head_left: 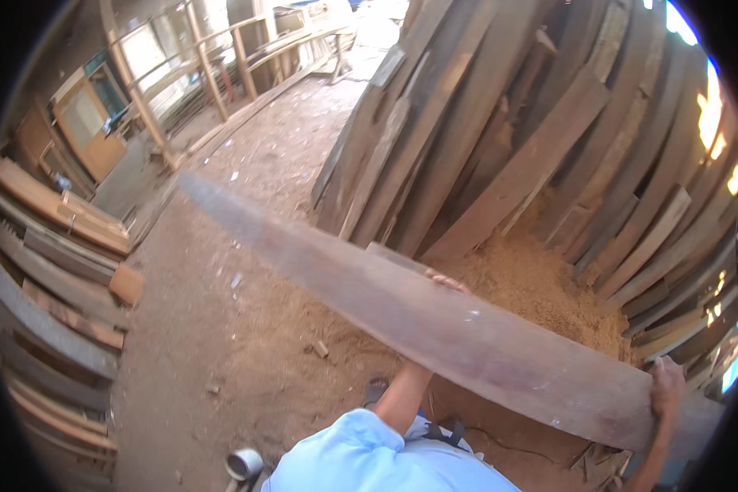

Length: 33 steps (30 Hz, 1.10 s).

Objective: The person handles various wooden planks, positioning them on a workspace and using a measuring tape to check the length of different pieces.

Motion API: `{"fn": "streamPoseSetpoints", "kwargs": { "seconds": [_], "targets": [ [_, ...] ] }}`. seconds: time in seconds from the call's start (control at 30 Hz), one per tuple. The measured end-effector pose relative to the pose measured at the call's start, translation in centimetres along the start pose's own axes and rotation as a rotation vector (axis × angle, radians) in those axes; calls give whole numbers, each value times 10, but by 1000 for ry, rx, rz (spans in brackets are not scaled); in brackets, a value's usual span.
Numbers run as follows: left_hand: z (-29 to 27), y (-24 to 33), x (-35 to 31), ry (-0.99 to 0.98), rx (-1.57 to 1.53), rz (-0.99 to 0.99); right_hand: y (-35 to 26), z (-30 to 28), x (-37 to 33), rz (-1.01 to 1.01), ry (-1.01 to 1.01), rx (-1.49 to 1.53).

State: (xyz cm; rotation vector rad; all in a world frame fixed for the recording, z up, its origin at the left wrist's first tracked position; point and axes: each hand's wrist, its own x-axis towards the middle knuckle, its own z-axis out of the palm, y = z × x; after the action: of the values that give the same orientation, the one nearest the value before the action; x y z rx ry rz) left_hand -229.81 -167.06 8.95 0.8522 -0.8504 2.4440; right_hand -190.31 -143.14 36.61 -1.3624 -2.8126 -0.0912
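Observation:
A long, wide wooden plank (459, 332) stretches across in front of me, its narrow-looking far end at the upper left and its near end at the lower right. My left arm passes beneath it, and the fingers of my left hand (448, 282) curl up over the far edge near the middle; the palm is hidden under the wood. Close to the right end, my right hand (668, 384) grips the plank with its fingers bent over the far edge. The plank is held above the ground, tilted across my body.
Many boards (525, 164) lean upright along the right side, with a sawdust heap (533, 279) at their foot. Stacked timber (57, 279) lines the left. A metal can (243, 464) stands near me on the dirt floor (189, 353), where a wood offcut (321, 349) lies.

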Motion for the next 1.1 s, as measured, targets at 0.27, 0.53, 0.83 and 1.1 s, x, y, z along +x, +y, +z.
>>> {"fn": "streamPoseSetpoints", "kwargs": {
  "seconds": [0.27, 0.53, 0.83, 1.1],
  "targets": [
    [75, 44, 15, 576, 606, -67, -28, 56, -118, 213, 993, -82],
    [85, 48, 16, 683, 871, -266, -27, 198, -181, 303, 894, 2048],
    [76, 43, 25, 735, 923, -368, -69, 150, -120, 580, 1100, 2180],
    [50, -73, -54, 729, 940, -458, 52, 176, -113, 577, 1268, 2052]
  ]
}}
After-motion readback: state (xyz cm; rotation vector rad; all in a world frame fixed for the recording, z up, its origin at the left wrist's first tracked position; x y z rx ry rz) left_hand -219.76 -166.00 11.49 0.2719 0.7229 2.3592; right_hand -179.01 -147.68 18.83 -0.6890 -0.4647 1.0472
